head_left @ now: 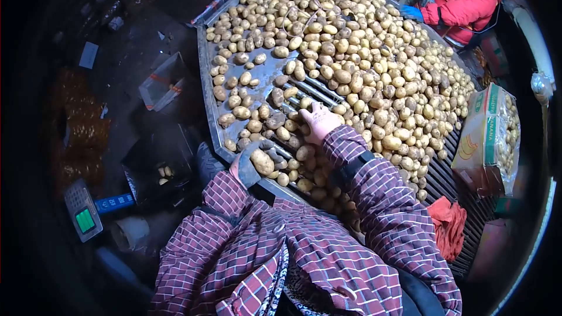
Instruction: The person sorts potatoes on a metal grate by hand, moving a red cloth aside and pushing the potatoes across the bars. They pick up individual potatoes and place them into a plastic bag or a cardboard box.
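Observation:
Potatoes [392,90] cover most of a wide metal sorting table with a slatted part. At the table's near left edge, my left hand [247,167], in what looks like a grey glove, is closed round a large potato [262,162]. My right hand [322,123] reaches over the slats [319,90] near the middle. Its fingers are spread and touch the loose potatoes around it; none is visibly gripped. Scattered potatoes [237,101] lie on the bare metal plate [235,71] left of that hand. My sleeve hides some of the potatoes close to my body.
A banana carton [480,140] full of potatoes stands at the right, near a red cloth [448,228]. Another person in a red jacket [468,0] works at the far right. To the left are a scale display [84,213], a dark box [158,164] with several potatoes and an open carton [161,85].

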### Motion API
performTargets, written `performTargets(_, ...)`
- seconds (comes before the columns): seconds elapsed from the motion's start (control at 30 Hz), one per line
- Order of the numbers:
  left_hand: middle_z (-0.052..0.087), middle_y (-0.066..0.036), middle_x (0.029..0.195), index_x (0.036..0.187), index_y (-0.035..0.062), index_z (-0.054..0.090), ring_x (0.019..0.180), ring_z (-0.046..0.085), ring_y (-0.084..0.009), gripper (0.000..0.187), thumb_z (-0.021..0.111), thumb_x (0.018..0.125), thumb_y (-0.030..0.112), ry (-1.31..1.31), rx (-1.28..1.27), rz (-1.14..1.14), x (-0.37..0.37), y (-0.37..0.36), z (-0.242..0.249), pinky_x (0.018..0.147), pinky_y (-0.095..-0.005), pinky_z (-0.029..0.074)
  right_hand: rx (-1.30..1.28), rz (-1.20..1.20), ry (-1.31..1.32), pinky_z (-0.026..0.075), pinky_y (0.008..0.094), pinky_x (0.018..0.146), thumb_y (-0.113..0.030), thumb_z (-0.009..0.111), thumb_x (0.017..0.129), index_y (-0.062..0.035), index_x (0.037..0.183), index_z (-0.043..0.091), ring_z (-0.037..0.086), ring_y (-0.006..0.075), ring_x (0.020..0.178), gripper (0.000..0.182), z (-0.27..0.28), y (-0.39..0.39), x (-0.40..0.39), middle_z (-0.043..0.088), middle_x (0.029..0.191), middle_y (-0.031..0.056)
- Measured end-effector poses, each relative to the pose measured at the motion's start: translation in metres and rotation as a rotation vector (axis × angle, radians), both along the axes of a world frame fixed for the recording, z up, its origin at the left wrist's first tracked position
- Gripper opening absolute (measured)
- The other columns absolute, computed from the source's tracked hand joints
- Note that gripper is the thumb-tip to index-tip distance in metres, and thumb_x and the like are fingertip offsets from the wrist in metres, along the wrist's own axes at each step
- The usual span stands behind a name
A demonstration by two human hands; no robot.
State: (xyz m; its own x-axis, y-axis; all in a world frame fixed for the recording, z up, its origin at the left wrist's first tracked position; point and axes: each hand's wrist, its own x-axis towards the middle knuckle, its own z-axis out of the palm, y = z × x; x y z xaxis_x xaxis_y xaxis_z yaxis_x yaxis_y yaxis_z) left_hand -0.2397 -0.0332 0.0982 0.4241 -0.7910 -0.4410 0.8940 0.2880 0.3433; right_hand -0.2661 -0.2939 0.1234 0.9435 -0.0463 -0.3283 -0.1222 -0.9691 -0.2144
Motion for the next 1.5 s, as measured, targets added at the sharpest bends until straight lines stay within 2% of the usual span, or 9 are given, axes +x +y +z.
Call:
performTargets(0.3, 0.049, -0.018, 0.130, 0.139, 0.0099, 0.035, 0.108, 0.059, -0.0310, 0.052, 0.040, 0.097, 0.040, -0.544, 0.059, -0.076, 0.009, 0.015, 0.010, 0.082, -0.0431, 0.056, 0.645, 0.015, -0.284, 0.045, 0.0428, 0.095, -0.029, 0.077, 0.065, -0.0110, 0.126, 0.049, 0.051, 0.0370, 0.113, 0.070, 0.052, 0.057, -0.007, 0.046, 0.120, 0.0214)
performTargets(0.37, 0.052, -0.013, 0.126, 0.130, 0.0079, 0.045, 0.108, 0.058, -0.0262, 0.052, 0.040, 0.095, 0.045, -0.091, -0.047, -0.109, 0.024, 0.030, 0.008, 0.081, -0.0337, 0.056, 0.759, 0.192, -0.356, 0.041, 0.0422, 0.100, -0.027, 0.079, 0.066, -0.0088, 0.132, 0.044, 0.047, 0.0366, 0.119, 0.076, 0.060, 0.096, -0.003, 0.044, 0.128, 0.0210)
performTargets(0.53, 0.049, -0.016, 0.131, 0.136, 0.0099, 0.042, 0.112, 0.056, -0.0282, 0.054, 0.044, 0.094, 0.044, -0.179, -0.435, 0.344, 0.034, 0.105, 0.044, 0.072, -0.0334, 0.055, 0.816, 0.195, -0.375, 0.040, 0.0410, 0.101, -0.034, 0.074, 0.074, -0.0078, 0.137, 0.041, 0.048, 0.0356, 0.121, 0.076, 0.057, 0.138, 0.010, 0.047, 0.133, 0.0210)
performTargets(0.77, 0.051, -0.013, 0.127, 0.128, 0.0077, 0.047, 0.118, 0.050, -0.0281, 0.052, 0.053, 0.090, 0.043, 0.229, 0.123, 1.199, 0.082, 0.290, 0.013, 0.092, -0.0478, 0.046, 0.412, -0.387, -0.343, 0.049, 0.0371, 0.088, -0.026, 0.066, 0.081, -0.0120, 0.109, 0.067, 0.062, 0.0306, 0.099, 0.032, 0.000, -0.007, -0.021, 0.066, 0.104, 0.0131)
performTargets(0.9, 0.052, -0.015, 0.126, 0.126, 0.0089, 0.047, 0.113, 0.053, -0.0289, 0.044, 0.050, 0.092, 0.038, 0.008, -0.262, 0.734, 0.095, 0.405, -0.161, 0.096, -0.0440, 0.044, 0.313, -0.284, -0.250, 0.047, 0.0396, 0.091, -0.027, 0.069, 0.078, -0.0138, 0.120, 0.059, 0.057, 0.0320, 0.105, 0.045, -0.010, -0.004, -0.021, 0.058, 0.114, 0.0148)
performTargets(1.07, 0.052, -0.015, 0.126, 0.131, 0.0055, 0.044, 0.112, 0.054, -0.0278, 0.052, 0.045, 0.094, 0.041, -0.350, 0.476, 0.438, 0.046, 0.165, -0.005, 0.097, -0.0401, 0.043, 0.087, -0.192, -0.131, 0.045, 0.0432, 0.093, -0.028, 0.074, 0.070, -0.0093, 0.117, 0.053, 0.053, 0.0341, 0.106, 0.055, -0.052, 0.015, 0.002, 0.053, 0.113, 0.0166)
performTargets(1.2, 0.059, -0.012, 0.119, 0.131, 0.0029, 0.046, 0.100, 0.062, -0.0224, 0.048, 0.053, 0.094, 0.033, -0.577, 0.395, 0.023, 0.032, 0.060, 0.007, 0.087, -0.0346, 0.050, 1.284, -0.782, -0.132, 0.049, 0.0274, 0.063, -0.015, 0.059, 0.078, -0.0046, 0.091, 0.064, 0.059, 0.0150, 0.068, 0.017, -0.043, -0.037, -0.016, 0.063, 0.077, 0.0065)
performTargets(1.33, 0.062, -0.009, 0.116, 0.123, 0.0002, 0.054, 0.103, 0.060, -0.0158, 0.033, 0.053, 0.091, 0.008, -0.873, 0.499, -0.197, 0.024, -0.017, -0.003, 0.088, -0.0277, 0.049, 0.260, -0.199, -0.289, 0.050, 0.0377, 0.067, -0.019, 0.065, 0.075, -0.0069, 0.088, 0.063, 0.062, 0.0264, 0.078, 0.017, 0.033, 0.017, -0.055, 0.060, 0.084, 0.0108)
performTargets(1.5, 0.061, -0.016, 0.117, 0.117, 0.0040, 0.059, 0.106, 0.059, -0.0316, 0.040, 0.063, 0.079, 0.013, -1.641, 0.728, -0.548, 0.023, -0.078, 0.016, 0.093, -0.0362, 0.047, 0.217, -0.154, -0.122, 0.049, 0.0435, 0.083, -0.022, 0.072, 0.069, -0.0112, 0.113, 0.056, 0.058, 0.0342, 0.095, 0.047, 0.009, 0.046, -0.077, 0.052, 0.106, 0.0167)
